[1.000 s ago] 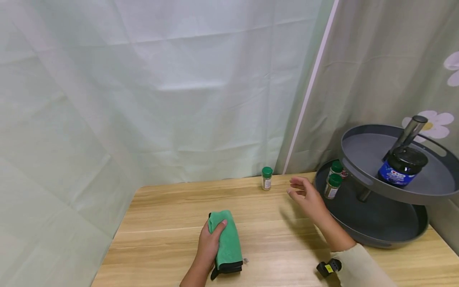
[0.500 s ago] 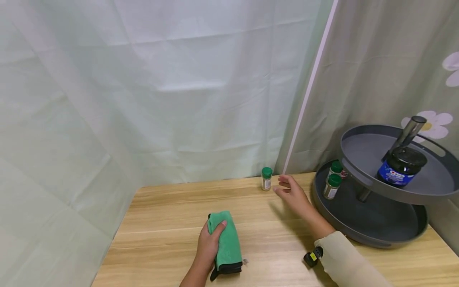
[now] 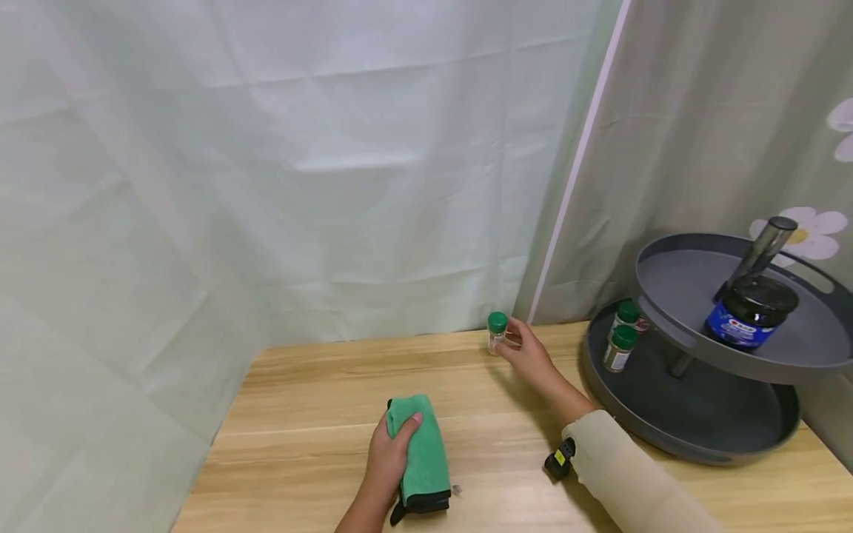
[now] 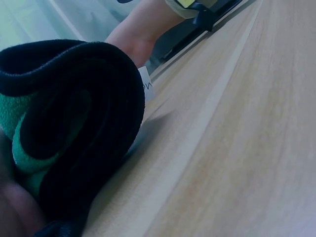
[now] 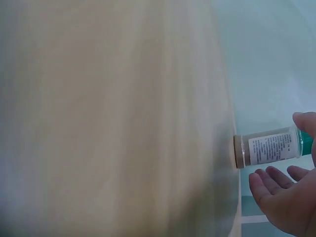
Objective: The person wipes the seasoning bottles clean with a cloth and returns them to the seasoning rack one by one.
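My left hand [image 3: 389,455] grips a folded green cloth [image 3: 421,451] with black edging, thumb across its top, above the near middle of the table. In the left wrist view the cloth's rolled black end [image 4: 94,118] hides most of that hand. A small spice jar [image 3: 496,340] with a green lid stands upright near the table's back edge. My right hand [image 3: 529,361] is at the jar's right side. In the right wrist view, thumb and fingers [image 5: 270,185] are spread on either side of the jar [image 5: 269,148], and a gap shows between fingers and jar.
On the right stands a dark two-tier round tray [image 3: 693,437]. Its lower tier holds green-lidded spice jars [image 3: 620,348]; a dark jar with a blue label [image 3: 746,318] sits on the upper tier. Curtains [image 3: 400,185] hang behind the wooden table [image 3: 300,422].
My right hand has moved left from beside the tray to the lone spice jar. The left hand and cloth have stayed in place.
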`<state>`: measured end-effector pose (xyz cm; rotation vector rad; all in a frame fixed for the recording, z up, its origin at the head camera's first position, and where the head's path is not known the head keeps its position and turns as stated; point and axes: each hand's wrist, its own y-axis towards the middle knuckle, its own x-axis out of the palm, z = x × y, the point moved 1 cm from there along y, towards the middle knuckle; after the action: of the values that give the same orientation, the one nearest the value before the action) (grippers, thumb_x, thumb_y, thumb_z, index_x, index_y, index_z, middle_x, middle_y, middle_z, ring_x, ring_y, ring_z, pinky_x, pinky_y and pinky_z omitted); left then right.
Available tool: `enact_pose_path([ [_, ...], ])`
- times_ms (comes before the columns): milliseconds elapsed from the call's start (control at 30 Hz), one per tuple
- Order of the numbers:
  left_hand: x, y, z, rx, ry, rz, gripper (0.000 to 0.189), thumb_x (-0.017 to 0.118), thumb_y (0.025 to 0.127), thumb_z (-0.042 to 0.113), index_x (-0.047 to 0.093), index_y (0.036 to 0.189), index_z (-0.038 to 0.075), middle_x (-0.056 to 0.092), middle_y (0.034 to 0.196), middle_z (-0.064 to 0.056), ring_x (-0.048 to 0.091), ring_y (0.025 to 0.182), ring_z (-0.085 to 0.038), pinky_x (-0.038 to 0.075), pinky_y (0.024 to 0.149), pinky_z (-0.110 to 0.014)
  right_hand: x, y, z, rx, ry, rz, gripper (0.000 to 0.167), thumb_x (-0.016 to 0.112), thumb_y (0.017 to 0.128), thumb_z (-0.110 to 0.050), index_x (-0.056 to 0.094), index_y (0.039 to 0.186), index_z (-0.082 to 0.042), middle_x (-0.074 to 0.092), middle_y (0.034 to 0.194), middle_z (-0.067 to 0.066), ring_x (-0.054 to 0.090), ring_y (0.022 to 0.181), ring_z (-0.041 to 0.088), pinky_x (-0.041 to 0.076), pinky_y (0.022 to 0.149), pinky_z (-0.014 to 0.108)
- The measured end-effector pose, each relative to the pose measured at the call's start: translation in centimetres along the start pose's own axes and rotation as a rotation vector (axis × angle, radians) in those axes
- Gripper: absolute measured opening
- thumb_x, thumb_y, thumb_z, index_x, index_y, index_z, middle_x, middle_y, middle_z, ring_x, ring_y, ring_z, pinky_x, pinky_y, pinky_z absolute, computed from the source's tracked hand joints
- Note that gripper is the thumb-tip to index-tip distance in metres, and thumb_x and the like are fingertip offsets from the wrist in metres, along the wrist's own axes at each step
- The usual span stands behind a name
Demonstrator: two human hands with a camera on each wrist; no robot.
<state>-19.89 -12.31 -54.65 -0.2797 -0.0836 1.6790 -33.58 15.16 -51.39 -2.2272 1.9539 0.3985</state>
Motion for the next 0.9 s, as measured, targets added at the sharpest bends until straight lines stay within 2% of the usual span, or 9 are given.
enact_pose_path([
  [133, -0.1, -0.1, 0.1, 0.0, -0.003, -0.004, 0.07, 0.062, 0.097, 0.051, 0.043, 0.144, 0.003, 0.063, 0.116, -0.01, 0.062, 0.096, -0.015, 0.053, 0.08, -0.03, 0.6, 0.8, 0.1, 0.026, 0.079, 0.007, 0.059, 0.065, 0.099, -0.018, 0.04, 0.151, -0.009, 0.047, 0.15, 0.021, 0.048, 0.139, 0.04, 0.045, 0.11, 0.053],
  [333, -0.1, -0.2, 0.2, 0.002, -0.002, -0.009, 0.071, 0.062, 0.097, 0.052, 0.043, 0.146, 0.004, 0.063, 0.118, -0.01, 0.062, 0.096, -0.015, 0.053, 0.08, -0.03, 1.2, 1.0, 0.3, 0.028, 0.077, 0.018, 0.035, 0.065, 0.1, -0.018, 0.056, 0.131, -0.005, 0.06, 0.136, 0.021, 0.057, 0.13, 0.036, 0.05, 0.104, 0.047],
  [667, 0.0, -0.1, 0.0, 0.01, -0.015, -0.005, 0.066, 0.063, 0.098, 0.048, 0.045, 0.143, 0.004, 0.065, 0.115, -0.009, 0.063, 0.094, -0.014, 0.054, 0.079, -0.03, 1.2, 0.9, 0.5, 0.016, 0.064, 0.023, 0.037, 0.065, 0.1, -0.021, 0.056, 0.133, -0.006, 0.059, 0.139, 0.021, 0.057, 0.13, 0.037, 0.049, 0.105, 0.048],
  [900, 0.0, -0.3, 0.5, -0.005, -0.027, 0.007, 0.074, 0.062, 0.096, 0.054, 0.042, 0.146, 0.004, 0.062, 0.119, -0.011, 0.062, 0.098, -0.016, 0.053, 0.081, -0.03, 0.5, -0.1, -1.0, 0.013, 0.053, 0.055, 0.042, 0.067, 0.099, -0.029, 0.056, 0.136, -0.012, 0.062, 0.135, 0.018, 0.06, 0.126, 0.034, 0.051, 0.103, 0.047],
])
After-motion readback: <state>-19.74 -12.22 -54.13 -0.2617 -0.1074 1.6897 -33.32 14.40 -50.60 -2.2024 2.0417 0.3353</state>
